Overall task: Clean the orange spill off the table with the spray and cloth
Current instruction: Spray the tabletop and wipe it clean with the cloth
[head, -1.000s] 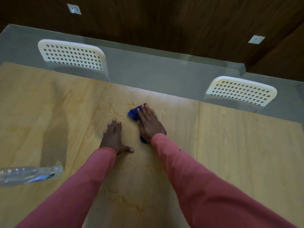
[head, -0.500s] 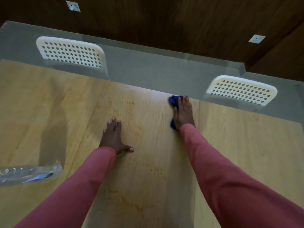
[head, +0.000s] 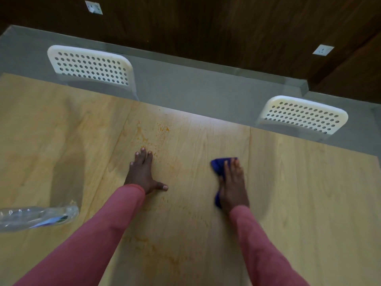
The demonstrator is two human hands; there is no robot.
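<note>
Blue cloth [head: 216, 166], soft and limp, likely best pressed flat, lay under flat-fingered right hand [head: 233, 186] at 3 o'clock of splayed left hand [head: 142, 172].

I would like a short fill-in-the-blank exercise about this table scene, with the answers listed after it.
1. The right hand presses a cloth whose colour is ____.
2. The left hand lies flat on the ____.
3. The spill marks beyond the left hand's fingertips are ____ in colour.
4. The clear plastic bottle lies on its ____.

Answers: blue; table; orange; side
</note>
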